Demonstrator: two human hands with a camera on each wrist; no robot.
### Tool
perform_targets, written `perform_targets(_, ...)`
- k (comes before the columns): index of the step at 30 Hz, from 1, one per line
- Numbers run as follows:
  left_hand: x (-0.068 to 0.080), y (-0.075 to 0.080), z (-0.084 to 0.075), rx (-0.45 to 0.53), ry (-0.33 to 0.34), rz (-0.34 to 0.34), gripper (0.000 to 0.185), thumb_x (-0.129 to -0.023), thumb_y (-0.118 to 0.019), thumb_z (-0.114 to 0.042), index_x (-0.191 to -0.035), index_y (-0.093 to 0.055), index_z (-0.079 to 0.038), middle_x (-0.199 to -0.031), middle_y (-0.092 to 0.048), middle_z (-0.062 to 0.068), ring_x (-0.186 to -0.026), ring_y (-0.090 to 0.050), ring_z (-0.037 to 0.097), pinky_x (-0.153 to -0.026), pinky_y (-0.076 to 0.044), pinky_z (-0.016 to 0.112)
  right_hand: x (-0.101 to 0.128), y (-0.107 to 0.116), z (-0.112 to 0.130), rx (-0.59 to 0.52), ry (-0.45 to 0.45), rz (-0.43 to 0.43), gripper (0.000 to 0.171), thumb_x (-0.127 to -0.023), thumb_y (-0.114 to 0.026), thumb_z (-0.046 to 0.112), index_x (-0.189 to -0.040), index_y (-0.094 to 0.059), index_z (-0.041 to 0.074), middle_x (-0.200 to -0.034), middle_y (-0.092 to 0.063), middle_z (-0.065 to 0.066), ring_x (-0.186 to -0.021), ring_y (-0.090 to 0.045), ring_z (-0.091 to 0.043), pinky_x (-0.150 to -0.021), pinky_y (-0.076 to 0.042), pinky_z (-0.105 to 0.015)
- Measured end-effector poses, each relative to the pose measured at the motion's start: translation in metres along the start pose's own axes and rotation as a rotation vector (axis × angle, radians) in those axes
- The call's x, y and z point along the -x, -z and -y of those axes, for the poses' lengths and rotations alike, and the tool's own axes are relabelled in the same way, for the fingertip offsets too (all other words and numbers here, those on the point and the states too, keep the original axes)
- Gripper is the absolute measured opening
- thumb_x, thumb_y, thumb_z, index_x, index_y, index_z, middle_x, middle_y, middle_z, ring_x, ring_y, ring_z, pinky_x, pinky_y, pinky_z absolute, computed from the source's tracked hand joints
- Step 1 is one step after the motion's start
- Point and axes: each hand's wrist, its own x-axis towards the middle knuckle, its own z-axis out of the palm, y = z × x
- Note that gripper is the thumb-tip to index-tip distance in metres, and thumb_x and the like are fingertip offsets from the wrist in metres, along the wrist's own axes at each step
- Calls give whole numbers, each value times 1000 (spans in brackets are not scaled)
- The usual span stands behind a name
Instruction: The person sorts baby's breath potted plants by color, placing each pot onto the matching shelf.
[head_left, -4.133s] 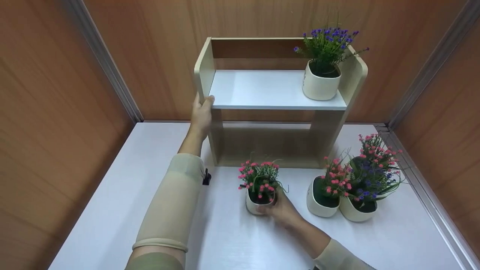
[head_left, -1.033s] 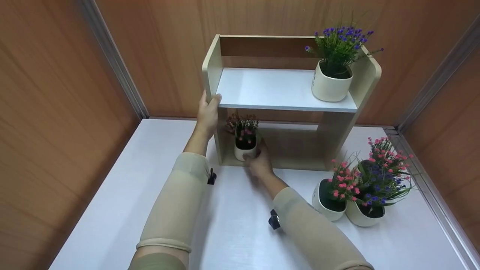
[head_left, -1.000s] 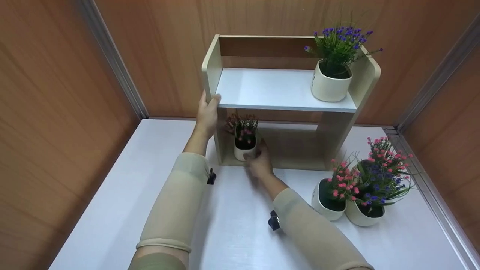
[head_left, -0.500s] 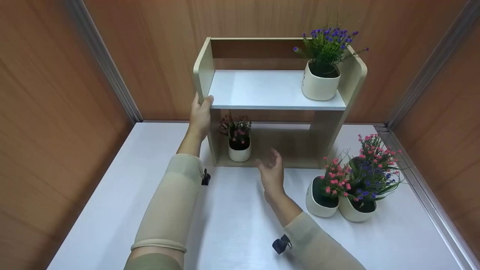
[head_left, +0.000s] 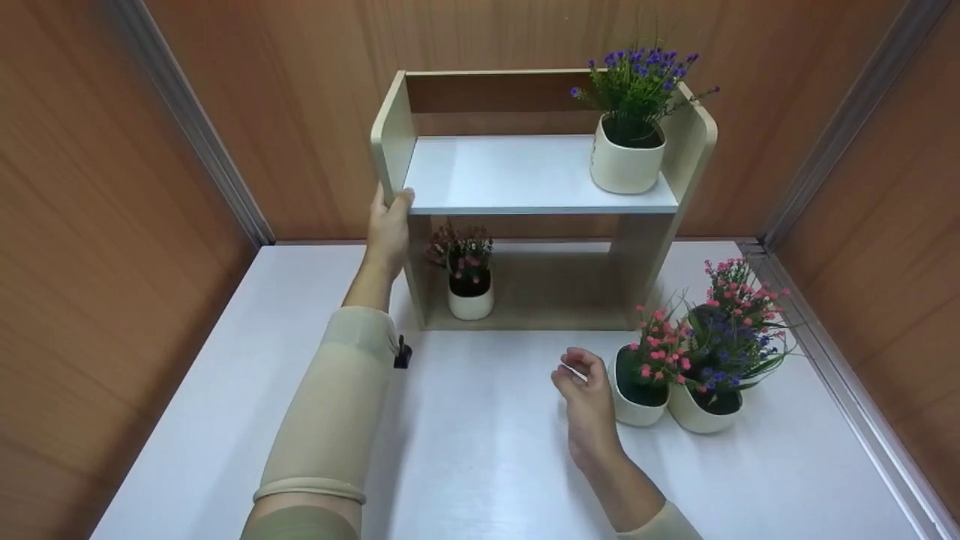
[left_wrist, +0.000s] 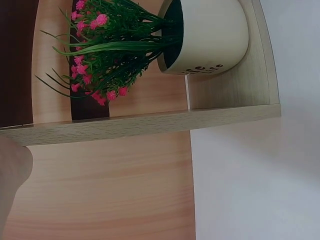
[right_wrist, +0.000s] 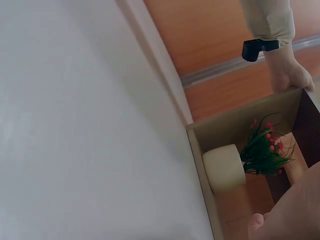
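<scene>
Two pots already stand in the shelf (head_left: pixel 544 211): a purple-flowered pot (head_left: pixel 627 161) on top, a small pink-flowered pot (head_left: pixel 470 298) below; two pots (head_left: pixel 679 390) wait on the table (head_left: pixel 480 450); left hand (head_left: pixel 388 232) grips the shelf's side; right hand (head_left: pixel 589 405), fingers loosely curled and holding nothing, hovers beside them

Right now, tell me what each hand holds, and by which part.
The left hand grips the shelf by the front edge of its left side panel. The right hand holds nothing; it hovers beside a pot.
</scene>
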Motion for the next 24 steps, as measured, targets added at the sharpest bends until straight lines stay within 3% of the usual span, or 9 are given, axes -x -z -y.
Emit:
perform_targets(5,-1,0,-1,16,-15,6,70,-113,-48,-31,-175,-16,-22,-182,-23,5,-173,-10,25,-143,-5,47,15,33,-2,107,-31,18,37,-107,-59,2,-143,-48,3,-146,-50,-15,-146,-50,-33,-112,-51,-18)
perform_targets(8,-1,1,-1,18,-7,11,72,-113,-47,-31,-176,-13,-22,-183,-20,5,-173,-8,24,-143,-4,45,21,52,-3,186,-39,46,37,-106,-61,0,-141,-50,1,-145,-52,-16,-143,-51,-31,-101,-53,-12)
perform_targets(11,-1,0,-2,19,22,6,77,-113,-48,-34,-176,-7,-20,-185,-13,5,-174,-5,24,-143,-4,43,25,70,-3,273,-38,70,39,-104,-64,2,-141,-52,1,-146,-52,-15,-143,-51,-33,-109,-52,-22)
perform_targets(16,0,0,-1,17,54,-11,81,-113,-49,-37,-176,-1,-19,-186,-6,7,-174,-1,24,-143,-3,41,29,98,-1,424,-54,86,43,-105,-65,6,-145,-50,2,-153,-50,-19,-148,-48,-36,-130,-40,-54)
perform_targets(24,-3,-1,0,24,-14,4,72,-113,-48,-31,-176,-15,-21,-184,-18,5,-174,-6,24,-143,-4,46,29,130,-2,482,-75,-20,55,-106,-64,6,-153,-38,-5,-159,-43,-29,-153,-41,-41,-133,-32,-59)
